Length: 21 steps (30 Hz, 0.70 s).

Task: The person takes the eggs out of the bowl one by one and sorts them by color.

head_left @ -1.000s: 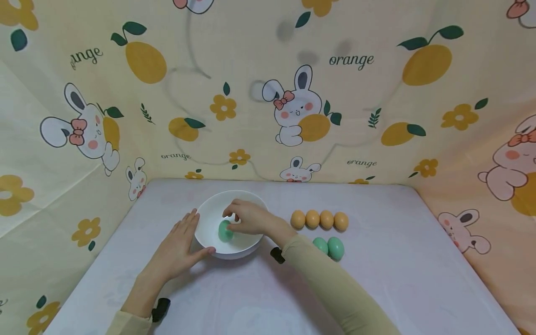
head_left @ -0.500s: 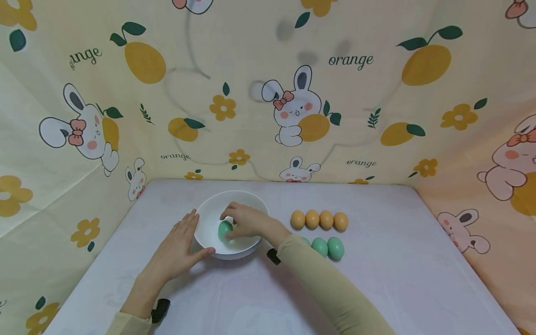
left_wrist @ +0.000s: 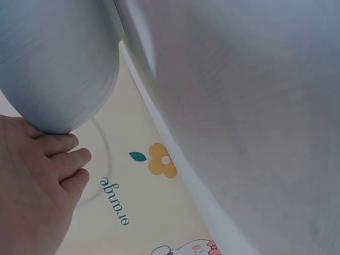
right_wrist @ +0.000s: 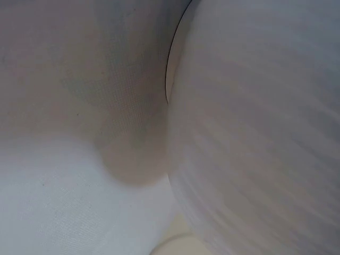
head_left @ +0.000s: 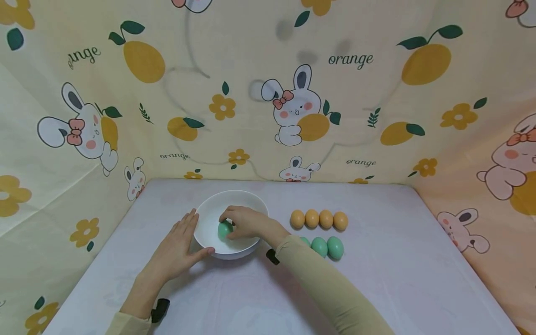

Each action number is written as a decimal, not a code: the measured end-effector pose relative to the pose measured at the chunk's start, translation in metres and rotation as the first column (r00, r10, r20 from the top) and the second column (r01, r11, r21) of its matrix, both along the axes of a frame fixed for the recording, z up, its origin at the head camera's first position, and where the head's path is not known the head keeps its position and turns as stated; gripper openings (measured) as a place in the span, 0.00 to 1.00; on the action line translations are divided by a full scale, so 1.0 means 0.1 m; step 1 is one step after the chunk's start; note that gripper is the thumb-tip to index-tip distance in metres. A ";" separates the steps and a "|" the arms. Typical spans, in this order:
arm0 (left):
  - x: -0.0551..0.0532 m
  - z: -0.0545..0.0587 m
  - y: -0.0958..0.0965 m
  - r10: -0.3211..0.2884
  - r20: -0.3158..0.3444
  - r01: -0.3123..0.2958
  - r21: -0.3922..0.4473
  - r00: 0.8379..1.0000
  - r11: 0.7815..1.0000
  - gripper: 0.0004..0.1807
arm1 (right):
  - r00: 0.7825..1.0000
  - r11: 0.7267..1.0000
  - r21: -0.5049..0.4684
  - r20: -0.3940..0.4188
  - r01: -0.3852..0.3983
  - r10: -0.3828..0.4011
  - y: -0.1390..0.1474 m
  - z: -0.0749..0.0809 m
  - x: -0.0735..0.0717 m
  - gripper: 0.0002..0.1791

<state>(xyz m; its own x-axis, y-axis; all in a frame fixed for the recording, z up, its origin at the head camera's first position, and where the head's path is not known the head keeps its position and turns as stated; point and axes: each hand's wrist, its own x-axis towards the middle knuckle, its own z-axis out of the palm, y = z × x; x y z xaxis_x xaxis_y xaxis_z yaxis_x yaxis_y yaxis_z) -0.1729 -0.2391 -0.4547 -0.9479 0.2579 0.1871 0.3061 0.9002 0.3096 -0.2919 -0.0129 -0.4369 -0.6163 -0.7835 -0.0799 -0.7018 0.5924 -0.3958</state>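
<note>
A white bowl stands left of the table's middle. Inside it lies a green egg, pinched between the fingertips and thumb of my right hand, which reaches in over the right rim. My left hand rests against the bowl's left side, fingers extended and thumb at the near rim. The left wrist view shows those fingers touching the bowl's outer wall. In the right wrist view the bowl's wall fills the right half, and the right hand is hidden.
Several yellow-orange eggs stand in a row right of the bowl. In front of them is a row of green eggs, partly covered by my right sleeve. A patterned cloth rises behind the white table.
My right hand has moved slightly left and down in the bowl, its fingers closing over the green egg. The sleeve's shift uncovers part of another green egg. My left hand stays in place.
</note>
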 end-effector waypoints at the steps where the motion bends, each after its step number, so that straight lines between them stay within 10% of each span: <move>1: 0.00 0.00 0.00 0.000 0.001 0.000 0.001 1.000 1.000 0.60 | 1.000 1.000 0.001 0.001 0.001 -0.001 0.00 0.00 0.00 0.26; 21: -0.01 -0.01 0.00 0.022 -0.003 -0.022 -0.002 1.000 1.000 0.59 | 1.000 1.000 -0.023 0.022 0.000 0.000 0.04 0.05 0.06 0.25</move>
<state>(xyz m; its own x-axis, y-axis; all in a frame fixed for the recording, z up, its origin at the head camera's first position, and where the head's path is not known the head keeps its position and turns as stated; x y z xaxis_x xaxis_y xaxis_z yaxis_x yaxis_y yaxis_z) -0.1737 -0.2387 -0.4560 -0.9529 0.2371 0.1891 0.2867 0.9075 0.3070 -0.2860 -0.0091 -0.4314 -0.6144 -0.7854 -0.0751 -0.6930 0.5827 -0.4245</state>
